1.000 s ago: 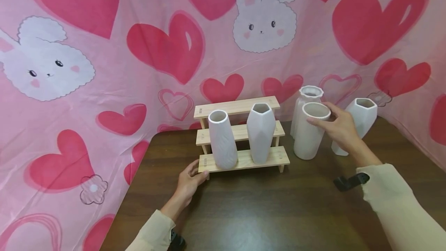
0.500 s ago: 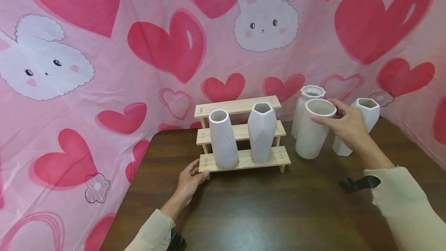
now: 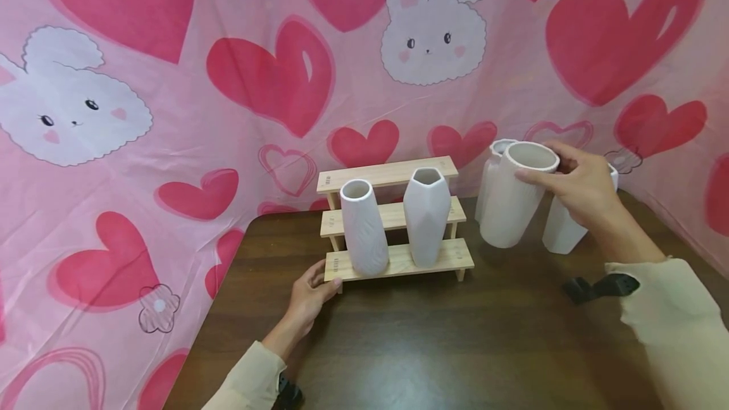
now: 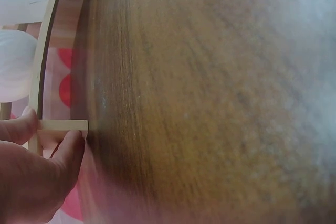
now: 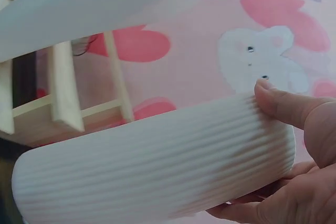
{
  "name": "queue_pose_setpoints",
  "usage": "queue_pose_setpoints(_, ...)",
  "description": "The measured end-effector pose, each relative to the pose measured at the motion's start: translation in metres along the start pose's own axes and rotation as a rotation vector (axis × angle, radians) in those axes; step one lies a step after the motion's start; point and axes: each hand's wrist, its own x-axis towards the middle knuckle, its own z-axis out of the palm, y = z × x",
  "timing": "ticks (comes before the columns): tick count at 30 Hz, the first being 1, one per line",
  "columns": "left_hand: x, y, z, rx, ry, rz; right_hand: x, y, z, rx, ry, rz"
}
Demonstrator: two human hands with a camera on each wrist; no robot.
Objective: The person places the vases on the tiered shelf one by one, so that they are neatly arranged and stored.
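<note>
My right hand (image 3: 586, 185) grips a white ribbed cylindrical vase (image 3: 512, 204) near its rim, thumb on the near side and fingers behind; the vase leans with its mouth to the right. In the right wrist view, fine ridges run along the vase (image 5: 157, 161). With my left hand (image 3: 307, 299) I hold the front left corner of a three-tier wooden stand (image 3: 393, 212). The left wrist view has the thumb and fingers around the stand's leg (image 4: 65, 125). On the lowest tier stand a white textured vase (image 3: 364, 233) and a white faceted vase (image 3: 427, 220).
A white vase with a scalloped rim (image 3: 487, 188) stands partly hidden behind the held one. Another faceted white vase (image 3: 560, 229) is on the brown table (image 3: 410, 340), behind my right hand. A pink heart-and-rabbit cloth (image 3: 353, 81) hangs at the back.
My right hand has tilted the ribbed vase and raised it, moving up and to the right. The left hand stays on the stand's corner.
</note>
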Motion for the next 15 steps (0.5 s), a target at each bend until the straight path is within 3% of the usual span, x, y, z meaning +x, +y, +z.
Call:
queue_pose_setpoints(5,-0.001,0.000,0.000,-0.007,-0.003,0.012,0.006,-0.018,-0.005,0.115,0.008,-0.029)
queue_pose_setpoints(15,0.001,-0.002,0.000,-0.013,0.009,0.004,0.018,-0.059,-0.012,0.042,0.002,0.013)
